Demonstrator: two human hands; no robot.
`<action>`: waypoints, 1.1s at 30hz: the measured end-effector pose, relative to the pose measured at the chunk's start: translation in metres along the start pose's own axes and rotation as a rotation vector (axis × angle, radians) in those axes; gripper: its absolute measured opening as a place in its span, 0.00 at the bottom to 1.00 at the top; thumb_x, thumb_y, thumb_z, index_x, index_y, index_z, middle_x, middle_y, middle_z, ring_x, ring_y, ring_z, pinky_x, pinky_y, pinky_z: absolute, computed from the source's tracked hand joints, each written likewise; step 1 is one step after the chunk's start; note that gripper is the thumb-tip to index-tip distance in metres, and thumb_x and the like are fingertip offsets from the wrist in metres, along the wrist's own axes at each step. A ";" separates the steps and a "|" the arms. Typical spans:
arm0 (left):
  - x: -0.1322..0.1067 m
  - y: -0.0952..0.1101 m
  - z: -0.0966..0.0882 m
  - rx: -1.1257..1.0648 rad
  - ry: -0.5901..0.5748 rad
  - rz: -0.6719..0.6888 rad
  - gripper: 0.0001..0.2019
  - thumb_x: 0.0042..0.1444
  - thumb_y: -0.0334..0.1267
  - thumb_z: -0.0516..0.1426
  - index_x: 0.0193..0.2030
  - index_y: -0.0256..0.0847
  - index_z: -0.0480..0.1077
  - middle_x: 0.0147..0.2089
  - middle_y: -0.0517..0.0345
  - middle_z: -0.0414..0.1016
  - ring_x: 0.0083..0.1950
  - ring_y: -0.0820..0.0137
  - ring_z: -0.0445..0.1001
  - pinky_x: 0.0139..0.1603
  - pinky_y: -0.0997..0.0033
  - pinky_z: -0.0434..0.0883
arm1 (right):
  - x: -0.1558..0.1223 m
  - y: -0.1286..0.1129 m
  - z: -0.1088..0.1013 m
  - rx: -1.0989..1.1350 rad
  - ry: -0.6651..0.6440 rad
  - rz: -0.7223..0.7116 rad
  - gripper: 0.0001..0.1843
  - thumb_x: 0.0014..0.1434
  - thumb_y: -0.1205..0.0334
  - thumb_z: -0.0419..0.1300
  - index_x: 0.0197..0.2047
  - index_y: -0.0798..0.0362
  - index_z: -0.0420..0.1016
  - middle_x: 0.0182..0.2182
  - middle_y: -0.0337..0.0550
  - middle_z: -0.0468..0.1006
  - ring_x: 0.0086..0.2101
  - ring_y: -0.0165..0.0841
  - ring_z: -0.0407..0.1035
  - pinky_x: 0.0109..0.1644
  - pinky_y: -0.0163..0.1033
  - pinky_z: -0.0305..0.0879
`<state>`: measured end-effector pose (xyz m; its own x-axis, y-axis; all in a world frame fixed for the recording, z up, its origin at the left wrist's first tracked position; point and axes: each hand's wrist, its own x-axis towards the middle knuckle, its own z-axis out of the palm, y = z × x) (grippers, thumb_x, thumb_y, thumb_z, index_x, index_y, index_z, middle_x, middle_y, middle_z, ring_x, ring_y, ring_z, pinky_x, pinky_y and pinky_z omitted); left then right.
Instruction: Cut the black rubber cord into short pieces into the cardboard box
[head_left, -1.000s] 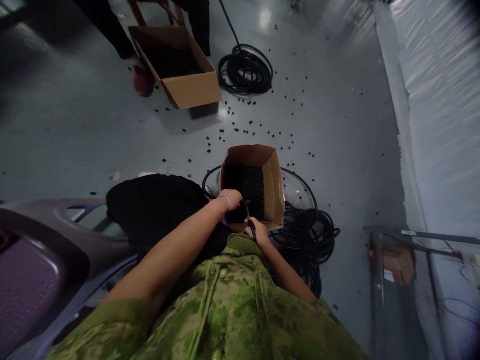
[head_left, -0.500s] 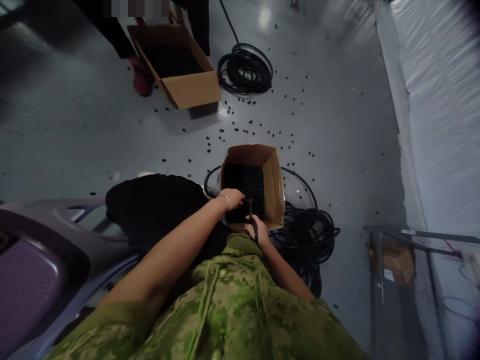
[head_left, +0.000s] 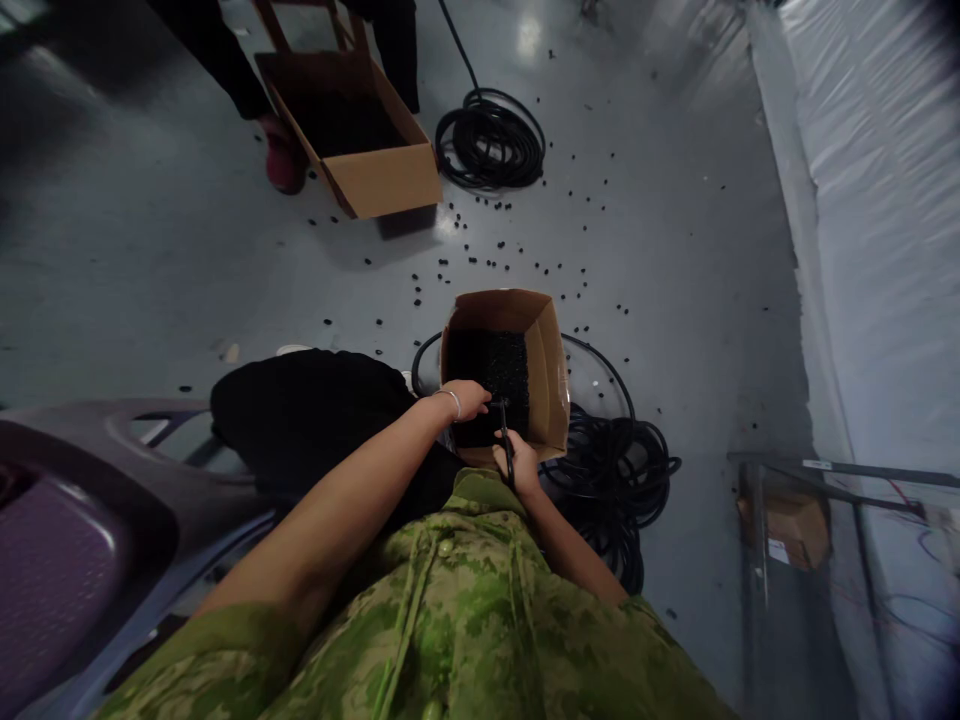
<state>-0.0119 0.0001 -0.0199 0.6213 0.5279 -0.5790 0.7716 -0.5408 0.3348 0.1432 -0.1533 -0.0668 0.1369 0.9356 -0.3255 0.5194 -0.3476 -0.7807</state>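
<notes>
Over the carton (head_left: 496,311), the left grip (head_left: 466,398) is holding its fingers nearly together, though I cannot tell what, if anything, it is pinching; its fingertips are sitting so near the tip of the dark tool (head_left: 504,422) that a slip could nick them. Above the carton's near side, the tool is pointing away from the body, its long axis running outward and leaning slightly left, while the right grip (head_left: 519,462) is wrapping its handle.
</notes>
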 end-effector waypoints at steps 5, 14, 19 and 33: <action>-0.001 0.002 -0.002 0.030 -0.034 0.008 0.15 0.65 0.42 0.53 0.53 0.45 0.75 0.52 0.48 0.80 0.53 0.60 0.77 0.47 0.68 0.72 | 0.000 0.001 -0.001 0.000 0.003 -0.007 0.19 0.52 0.56 0.56 0.44 0.53 0.79 0.24 0.36 0.72 0.25 0.29 0.66 0.34 0.32 0.63; -0.003 0.003 -0.006 0.017 -0.022 -0.077 0.16 0.65 0.45 0.53 0.55 0.45 0.75 0.54 0.47 0.79 0.54 0.59 0.77 0.49 0.67 0.73 | -0.002 0.008 0.004 0.047 -0.002 0.007 0.16 0.52 0.56 0.56 0.39 0.54 0.78 0.23 0.37 0.73 0.24 0.30 0.66 0.31 0.33 0.62; -0.005 0.004 -0.009 -0.007 -0.016 -0.098 0.17 0.65 0.45 0.52 0.55 0.45 0.75 0.55 0.47 0.79 0.55 0.58 0.77 0.51 0.66 0.73 | -0.003 0.012 0.007 0.117 -0.032 0.034 0.21 0.53 0.54 0.56 0.47 0.55 0.77 0.23 0.37 0.73 0.25 0.31 0.66 0.30 0.33 0.63; -0.001 0.004 -0.002 0.013 0.003 -0.103 0.16 0.65 0.46 0.52 0.53 0.47 0.77 0.53 0.49 0.80 0.53 0.61 0.77 0.50 0.68 0.72 | 0.001 0.010 0.009 0.031 -0.052 0.005 0.20 0.52 0.54 0.58 0.46 0.53 0.79 0.24 0.35 0.75 0.25 0.30 0.68 0.31 0.31 0.63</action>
<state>-0.0090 -0.0010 -0.0161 0.5388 0.5834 -0.6077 0.8299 -0.4916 0.2638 0.1408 -0.1569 -0.0798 0.0950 0.9298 -0.3556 0.4926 -0.3543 -0.7948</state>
